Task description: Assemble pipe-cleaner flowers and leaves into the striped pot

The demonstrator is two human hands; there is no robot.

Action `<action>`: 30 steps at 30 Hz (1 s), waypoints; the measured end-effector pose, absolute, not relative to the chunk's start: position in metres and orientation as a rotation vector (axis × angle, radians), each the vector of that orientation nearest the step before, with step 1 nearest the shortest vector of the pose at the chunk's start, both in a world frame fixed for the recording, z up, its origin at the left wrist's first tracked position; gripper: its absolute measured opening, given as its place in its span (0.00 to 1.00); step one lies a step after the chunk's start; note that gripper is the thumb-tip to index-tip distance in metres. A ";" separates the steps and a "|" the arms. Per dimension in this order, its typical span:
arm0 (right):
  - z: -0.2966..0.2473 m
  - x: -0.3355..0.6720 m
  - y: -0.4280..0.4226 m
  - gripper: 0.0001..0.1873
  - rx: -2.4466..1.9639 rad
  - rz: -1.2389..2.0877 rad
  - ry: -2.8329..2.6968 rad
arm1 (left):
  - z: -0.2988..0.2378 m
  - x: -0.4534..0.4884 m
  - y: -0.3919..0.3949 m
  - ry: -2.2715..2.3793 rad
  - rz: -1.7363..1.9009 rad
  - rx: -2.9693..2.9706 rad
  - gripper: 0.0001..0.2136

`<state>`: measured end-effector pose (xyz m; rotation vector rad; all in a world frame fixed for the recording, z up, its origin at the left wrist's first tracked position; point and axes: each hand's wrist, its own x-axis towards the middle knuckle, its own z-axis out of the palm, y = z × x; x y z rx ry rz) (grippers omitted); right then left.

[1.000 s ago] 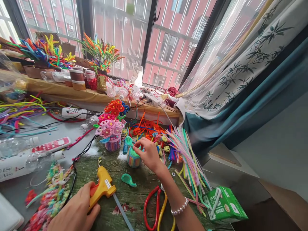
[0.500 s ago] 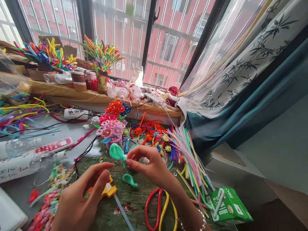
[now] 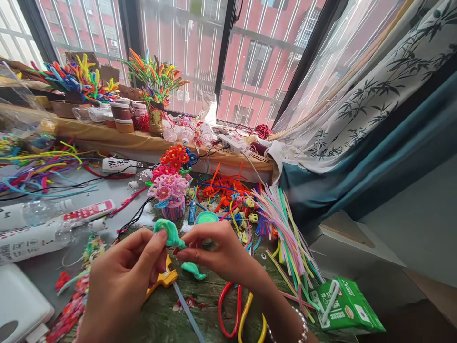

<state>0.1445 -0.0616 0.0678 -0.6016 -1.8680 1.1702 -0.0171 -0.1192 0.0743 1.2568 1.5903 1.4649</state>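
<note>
Green piece (image 3: 173,234), long axis slanting, tapering down-right

I have the left hand (image 3: 123,269) pinching the round end of a green fuzzy piece (image 3: 169,232) and the right hand (image 3: 221,247) at its narrow end, above the table (image 3: 160,321). Below them I see a yellow glue gun (image 3: 168,277) and, to its right, a second green piece (image 3: 193,270). Farther off stand pink flowers (image 3: 169,188), with pastel stems (image 3: 282,214) to the right and a green carton (image 3: 357,307) near right.

your left hand (image 3: 121,272) hides parts of green petal (image 3: 172,233) and glue gun (image 3: 166,277); your right hand (image 3: 223,252) covers much of green-topped cup (image 3: 206,217).
</note>
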 end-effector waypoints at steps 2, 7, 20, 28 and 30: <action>0.068 0.144 -0.063 0.21 -0.577 1.194 -1.846 | 0.072 -0.019 -0.120 1.563 1.450 1.239 0.26; 0.072 0.142 -0.067 0.22 -0.568 1.206 -1.794 | 0.062 -0.022 -0.118 1.463 1.425 1.203 0.26; 0.065 0.145 -0.057 0.24 -0.531 1.736 -1.719 | 0.054 -0.022 -0.106 1.301 1.277 1.130 0.25; 0.065 0.169 -0.033 0.24 -0.796 1.339 -1.755 | 0.014 -0.051 -0.094 1.690 0.966 1.928 0.19; 0.066 0.177 -0.030 0.25 -0.853 1.349 -1.757 | -0.001 -0.059 -0.091 1.543 0.741 2.234 0.15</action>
